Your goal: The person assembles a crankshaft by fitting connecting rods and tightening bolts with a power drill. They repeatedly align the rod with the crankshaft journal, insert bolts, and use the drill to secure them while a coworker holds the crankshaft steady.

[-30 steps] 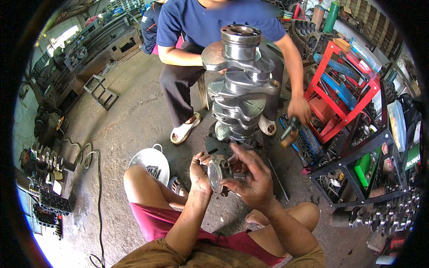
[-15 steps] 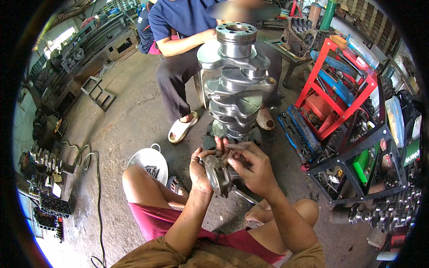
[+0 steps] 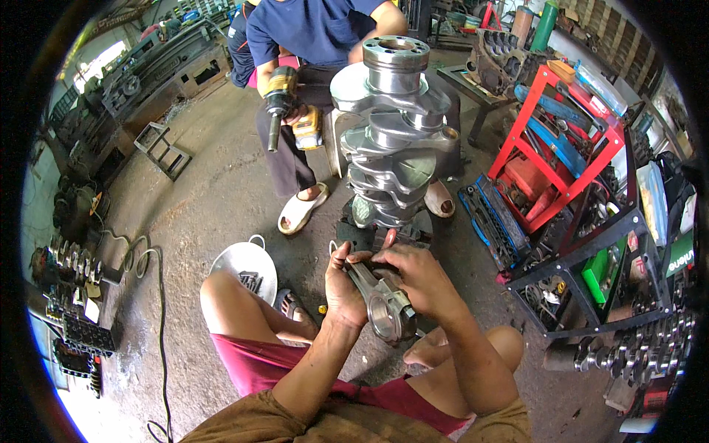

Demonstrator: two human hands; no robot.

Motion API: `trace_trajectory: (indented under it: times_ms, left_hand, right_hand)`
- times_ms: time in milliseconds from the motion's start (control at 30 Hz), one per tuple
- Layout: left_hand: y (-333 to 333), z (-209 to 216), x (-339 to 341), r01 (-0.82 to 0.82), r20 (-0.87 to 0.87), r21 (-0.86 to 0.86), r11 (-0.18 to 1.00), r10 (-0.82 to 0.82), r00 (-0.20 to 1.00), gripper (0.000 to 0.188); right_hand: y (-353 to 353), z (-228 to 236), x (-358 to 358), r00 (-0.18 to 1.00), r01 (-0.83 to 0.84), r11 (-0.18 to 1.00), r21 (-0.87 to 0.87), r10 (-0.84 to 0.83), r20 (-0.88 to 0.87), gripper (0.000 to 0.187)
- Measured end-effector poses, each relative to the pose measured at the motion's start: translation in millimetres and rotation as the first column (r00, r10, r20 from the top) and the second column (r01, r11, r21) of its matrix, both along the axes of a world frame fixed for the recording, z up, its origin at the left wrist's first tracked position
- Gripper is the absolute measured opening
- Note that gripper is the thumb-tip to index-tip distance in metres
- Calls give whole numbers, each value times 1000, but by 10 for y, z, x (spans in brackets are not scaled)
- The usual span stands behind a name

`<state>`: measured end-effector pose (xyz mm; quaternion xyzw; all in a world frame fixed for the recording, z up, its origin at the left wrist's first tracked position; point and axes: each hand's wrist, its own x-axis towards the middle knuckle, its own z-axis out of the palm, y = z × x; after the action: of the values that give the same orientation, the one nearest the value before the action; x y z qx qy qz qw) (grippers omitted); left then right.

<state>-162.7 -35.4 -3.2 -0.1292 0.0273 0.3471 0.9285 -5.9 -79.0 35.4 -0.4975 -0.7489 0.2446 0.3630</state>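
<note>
A grey metal connecting rod (image 3: 381, 314) is held in front of my knees, its ringed big end and bolt tilted toward me. My left hand (image 3: 346, 292) wraps its left side, fingers curled over the upper part. From the other side my right hand (image 3: 417, 277) closes on it too, and its fingertips partly hide the upper end. Just beyond my hands a large shiny crankshaft (image 3: 402, 135) stands upright on a dark base (image 3: 356, 235). Behind it a seated person in a blue shirt holds a cordless impact wrench (image 3: 279, 100) with a yellow battery, socket end down.
By my left knee sits a white basin (image 3: 233, 257) holding several small metal pieces. To the right are a blue toolbox (image 3: 493, 220), a red tool rack (image 3: 617, 144) and more crankshafts (image 3: 628, 351). A cable (image 3: 164, 332) runs along the floor at left.
The connecting rod has turned in my hands, so its big end now shows. My right hand has closed around it. The other person has raised an impact wrench into view at left.
</note>
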Motion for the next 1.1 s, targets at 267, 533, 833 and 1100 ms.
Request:
trace_trajectory:
  times_ms: [267,533,833,1100]
  left_hand:
    - [35,-50,-21,33,132,29,999,-36,991,31]
    - [640,-196,-249,-530,-392,-113,840,452,801,37]
    - [595,-51,-420,-598,-190,-137,790,572,798,37]
    - [558,254,-548,-667,-73,-29,744,664,744,38]
  right_hand:
    - [19,71,31,989,139,990,-20,-140,-53,24]
    - [-339,458,-74,889,310,934,177,-219,-402,28]
    - [-305,397,-409,970,200,889,413,-121,-211,26]
    - [-338,344,-418,949,242,933,266,-170,-266,24]
